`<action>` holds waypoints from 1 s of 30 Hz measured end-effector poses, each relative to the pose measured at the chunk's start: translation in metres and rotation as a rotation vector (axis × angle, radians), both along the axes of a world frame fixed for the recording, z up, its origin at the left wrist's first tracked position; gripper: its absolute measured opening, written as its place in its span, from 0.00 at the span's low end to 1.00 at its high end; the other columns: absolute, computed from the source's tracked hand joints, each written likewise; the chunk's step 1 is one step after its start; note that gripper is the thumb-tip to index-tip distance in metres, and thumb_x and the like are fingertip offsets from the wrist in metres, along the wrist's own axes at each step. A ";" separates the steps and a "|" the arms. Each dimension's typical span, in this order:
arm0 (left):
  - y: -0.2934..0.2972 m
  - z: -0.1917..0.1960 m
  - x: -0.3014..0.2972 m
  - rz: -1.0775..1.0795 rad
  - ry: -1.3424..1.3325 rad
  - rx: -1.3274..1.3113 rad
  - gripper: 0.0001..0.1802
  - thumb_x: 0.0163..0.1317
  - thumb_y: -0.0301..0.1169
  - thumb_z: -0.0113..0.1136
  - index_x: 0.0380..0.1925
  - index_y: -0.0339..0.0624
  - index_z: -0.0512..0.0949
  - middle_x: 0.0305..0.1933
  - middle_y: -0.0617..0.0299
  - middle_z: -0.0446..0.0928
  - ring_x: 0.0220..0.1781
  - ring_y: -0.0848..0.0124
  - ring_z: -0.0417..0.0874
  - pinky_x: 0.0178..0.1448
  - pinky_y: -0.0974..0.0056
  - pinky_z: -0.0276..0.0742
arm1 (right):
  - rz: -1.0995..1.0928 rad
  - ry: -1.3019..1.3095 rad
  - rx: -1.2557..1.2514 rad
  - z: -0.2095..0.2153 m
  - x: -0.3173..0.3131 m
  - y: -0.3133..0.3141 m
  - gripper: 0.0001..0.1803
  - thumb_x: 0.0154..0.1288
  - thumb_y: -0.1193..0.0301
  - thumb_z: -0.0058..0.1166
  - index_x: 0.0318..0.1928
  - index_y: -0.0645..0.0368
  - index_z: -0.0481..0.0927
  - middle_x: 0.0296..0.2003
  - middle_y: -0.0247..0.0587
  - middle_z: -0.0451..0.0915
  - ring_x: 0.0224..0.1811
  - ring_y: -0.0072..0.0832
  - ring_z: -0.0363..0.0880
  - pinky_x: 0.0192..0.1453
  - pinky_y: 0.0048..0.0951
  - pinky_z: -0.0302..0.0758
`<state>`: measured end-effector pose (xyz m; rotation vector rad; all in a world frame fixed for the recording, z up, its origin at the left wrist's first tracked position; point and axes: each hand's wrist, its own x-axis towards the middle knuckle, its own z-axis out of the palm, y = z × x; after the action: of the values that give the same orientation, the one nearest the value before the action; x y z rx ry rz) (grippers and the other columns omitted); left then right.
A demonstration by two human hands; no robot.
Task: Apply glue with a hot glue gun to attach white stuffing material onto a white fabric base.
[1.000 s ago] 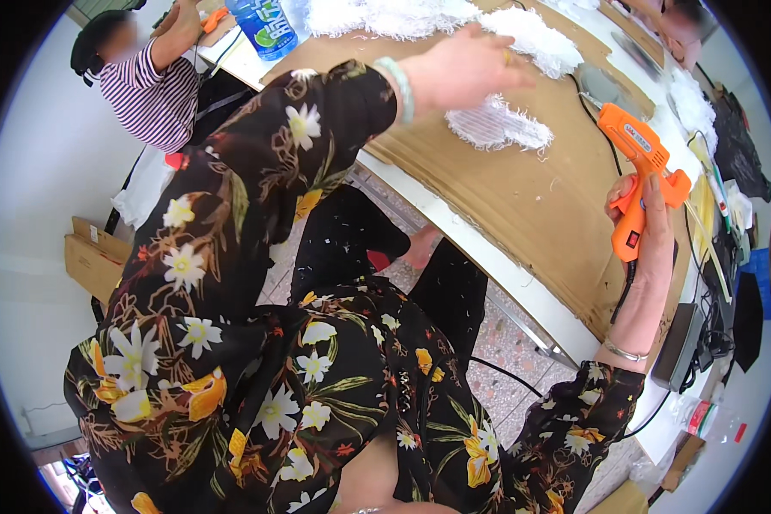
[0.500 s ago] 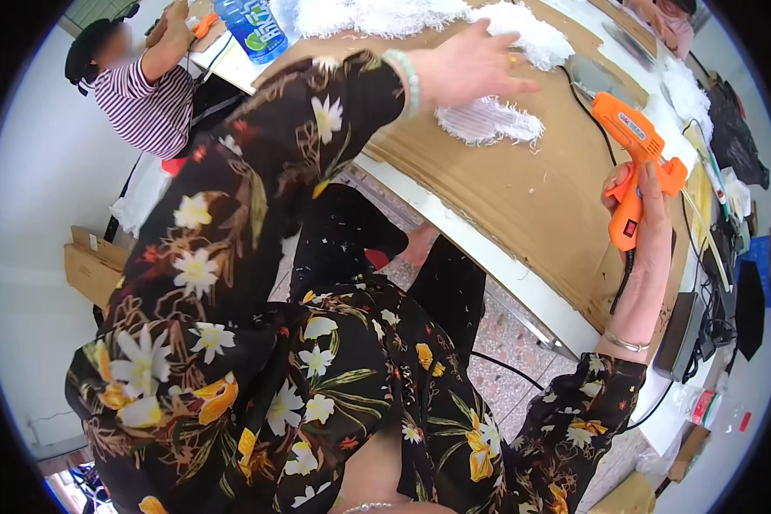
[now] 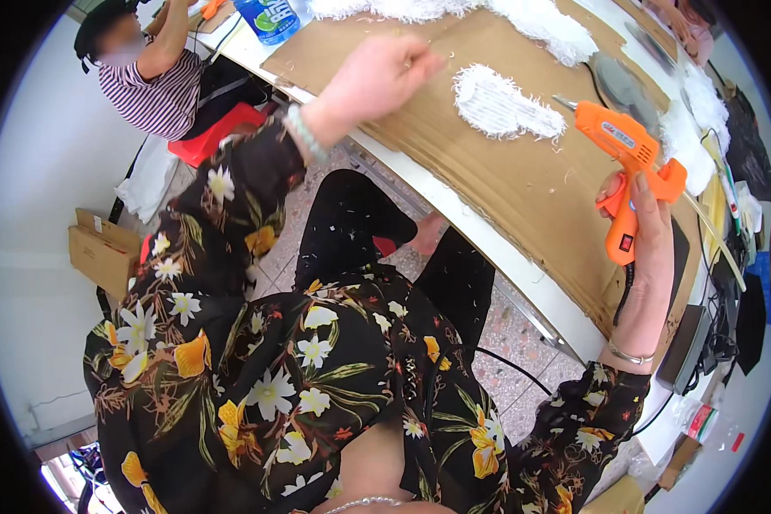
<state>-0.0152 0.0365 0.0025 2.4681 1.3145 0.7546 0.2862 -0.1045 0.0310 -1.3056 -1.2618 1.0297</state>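
Observation:
My right hand [image 3: 647,210] is wrapped round the handle of an orange hot glue gun [image 3: 621,141], held above the right part of the cardboard. Its metal nozzle points left toward a white fringed fabric piece [image 3: 501,103], ribbed and spoon-shaped, lying flat on the cardboard [image 3: 522,206]. Nozzle and fabric look apart. Over the cardboard's left part, my left hand [image 3: 373,77] hangs with its fingers curled together, slightly blurred. Whatever those fingers may hold is hidden or too small to make out.
More white fringed pieces [image 3: 544,30] lie along the far side, near a blue-labelled bottle [image 3: 268,19]. Cords, a dark box [image 3: 685,347] and a clear bottle [image 3: 709,424] crowd the right. A person in a striped shirt [image 3: 150,103] sits at the far left.
My left hand has drawn back leftward from the white pieces, its spread fingers now curled. The glue gun stays in my right hand, nearly in place. The view has shifted slightly.

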 end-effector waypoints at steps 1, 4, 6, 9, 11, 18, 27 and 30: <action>-0.008 -0.011 -0.004 -0.067 -0.086 0.055 0.10 0.55 0.31 0.58 0.37 0.42 0.74 0.30 0.56 0.77 0.32 0.60 0.79 0.35 0.61 0.72 | -0.022 -0.037 -0.014 0.009 -0.009 -0.004 0.21 0.66 0.55 0.46 0.45 0.63 0.72 0.29 0.37 0.74 0.30 0.23 0.72 0.35 0.24 0.68; -0.032 -0.033 -0.015 -0.077 -0.298 0.126 0.06 0.54 0.30 0.58 0.29 0.40 0.74 0.24 0.56 0.76 0.28 0.58 0.78 0.32 0.62 0.71 | 0.080 -0.094 -0.066 -0.002 -0.021 0.015 0.21 0.65 0.56 0.48 0.46 0.63 0.72 0.30 0.37 0.75 0.31 0.24 0.73 0.37 0.25 0.69; -0.037 -0.035 0.004 -0.151 -0.498 0.124 0.05 0.53 0.29 0.59 0.28 0.40 0.74 0.24 0.57 0.76 0.28 0.57 0.77 0.33 0.61 0.71 | 0.154 -0.130 -0.103 0.000 -0.015 0.010 0.21 0.64 0.57 0.49 0.46 0.63 0.72 0.31 0.37 0.75 0.32 0.24 0.73 0.38 0.25 0.69; -0.049 -0.025 0.001 -0.206 -0.518 0.188 0.05 0.53 0.26 0.58 0.30 0.41 0.75 0.24 0.57 0.76 0.29 0.58 0.77 0.34 0.62 0.72 | 0.228 -0.215 -0.098 0.011 -0.009 0.015 0.20 0.64 0.59 0.50 0.47 0.62 0.71 0.31 0.37 0.76 0.32 0.23 0.73 0.38 0.25 0.69; -0.054 -0.022 -0.001 -0.240 -0.293 0.208 0.09 0.51 0.25 0.59 0.34 0.41 0.75 0.26 0.58 0.77 0.32 0.61 0.79 0.43 0.62 0.73 | 0.249 -0.267 -0.117 0.016 -0.006 0.021 0.19 0.65 0.59 0.50 0.47 0.62 0.71 0.31 0.37 0.76 0.32 0.23 0.73 0.38 0.25 0.69; -0.079 -0.020 0.018 -0.355 -0.069 0.479 0.16 0.46 0.36 0.65 0.36 0.44 0.76 0.42 0.66 0.77 0.50 0.61 0.73 0.56 0.56 0.67 | 0.247 -0.255 -0.110 0.010 -0.008 0.021 0.22 0.62 0.59 0.55 0.49 0.61 0.71 0.30 0.33 0.75 0.35 0.20 0.69 0.42 0.24 0.66; -0.081 -0.020 0.021 -0.370 -0.043 0.412 0.16 0.50 0.38 0.64 0.36 0.43 0.76 0.43 0.64 0.77 0.52 0.61 0.72 0.58 0.54 0.65 | 0.261 -0.308 -0.130 0.011 -0.006 0.021 0.17 0.64 0.63 0.53 0.47 0.61 0.70 0.33 0.35 0.75 0.35 0.21 0.72 0.43 0.24 0.68; -0.081 -0.021 0.022 -0.364 -0.057 0.400 0.15 0.50 0.38 0.63 0.36 0.43 0.76 0.43 0.64 0.77 0.54 0.61 0.71 0.59 0.52 0.64 | 0.278 -0.336 -0.149 0.015 -0.011 0.021 0.16 0.63 0.62 0.53 0.44 0.60 0.70 0.33 0.34 0.75 0.35 0.20 0.71 0.43 0.24 0.67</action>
<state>0.0069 -0.0444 -0.0183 2.8486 0.7091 1.0611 0.2753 -0.0833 0.0462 -1.4906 -1.6831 1.1469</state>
